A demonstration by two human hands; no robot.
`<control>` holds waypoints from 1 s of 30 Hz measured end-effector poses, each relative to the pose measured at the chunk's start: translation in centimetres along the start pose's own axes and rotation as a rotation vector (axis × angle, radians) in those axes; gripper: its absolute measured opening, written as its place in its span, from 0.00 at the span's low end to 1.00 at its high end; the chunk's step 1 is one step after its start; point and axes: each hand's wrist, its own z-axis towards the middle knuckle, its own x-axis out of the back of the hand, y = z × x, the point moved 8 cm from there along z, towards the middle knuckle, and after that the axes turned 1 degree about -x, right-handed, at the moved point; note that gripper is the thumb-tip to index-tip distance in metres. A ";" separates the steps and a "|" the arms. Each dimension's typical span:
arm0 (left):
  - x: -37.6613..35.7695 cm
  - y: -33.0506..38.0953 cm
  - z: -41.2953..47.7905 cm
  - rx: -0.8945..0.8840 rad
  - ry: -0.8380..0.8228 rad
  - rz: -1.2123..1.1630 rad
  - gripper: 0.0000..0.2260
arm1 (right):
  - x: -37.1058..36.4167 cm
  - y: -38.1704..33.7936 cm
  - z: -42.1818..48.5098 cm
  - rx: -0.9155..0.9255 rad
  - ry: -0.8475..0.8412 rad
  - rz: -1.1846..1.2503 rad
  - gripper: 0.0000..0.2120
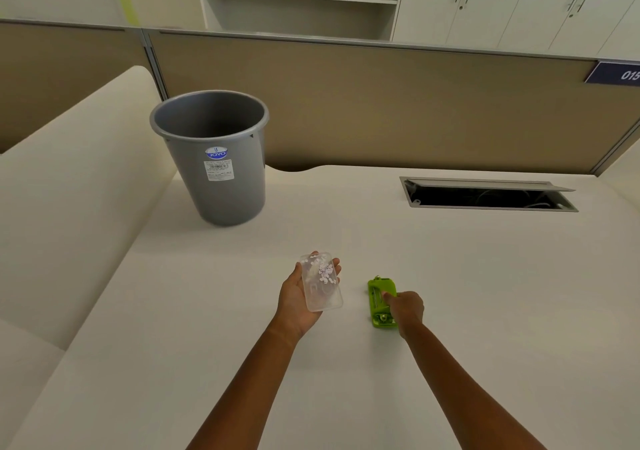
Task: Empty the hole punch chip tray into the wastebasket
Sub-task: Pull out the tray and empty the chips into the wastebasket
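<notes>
A clear plastic chip tray (321,283) with white paper dots heaped at its far end lies in the palm of my left hand (300,297), held level above the desk. The green hole punch (381,302) lies upside down on the desk to the right, and my right hand (407,309) rests on its near end with fingers curled over it. The grey wastebasket (211,153) stands upright on the desk at the far left, well beyond the tray, its mouth open.
A white desk (450,276) spans the view, with an open cable hatch (488,195) at the far right. A tan partition wall (381,103) runs behind. A second white surface (69,207) adjoins on the left.
</notes>
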 end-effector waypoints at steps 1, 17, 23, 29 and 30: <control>0.0 0.0 0.0 -0.002 0.001 0.002 0.17 | 0.0 0.1 0.1 0.003 0.000 -0.009 0.22; -0.6 0.2 0.4 -0.028 0.001 0.113 0.19 | 2.0 -1.1 -1.1 0.156 0.072 0.046 0.16; -2.1 0.2 0.5 -0.071 -0.030 0.253 0.19 | -2.8 -4.0 -5.5 0.006 -0.325 0.636 0.16; -2.4 0.5 0.1 -0.136 0.088 0.292 0.20 | -6.4 -6.4 -9.5 -0.174 -0.751 1.009 0.21; -2.2 0.5 0.0 -0.145 0.108 0.280 0.19 | -6.7 -6.8 -9.9 -0.202 -0.797 1.053 0.21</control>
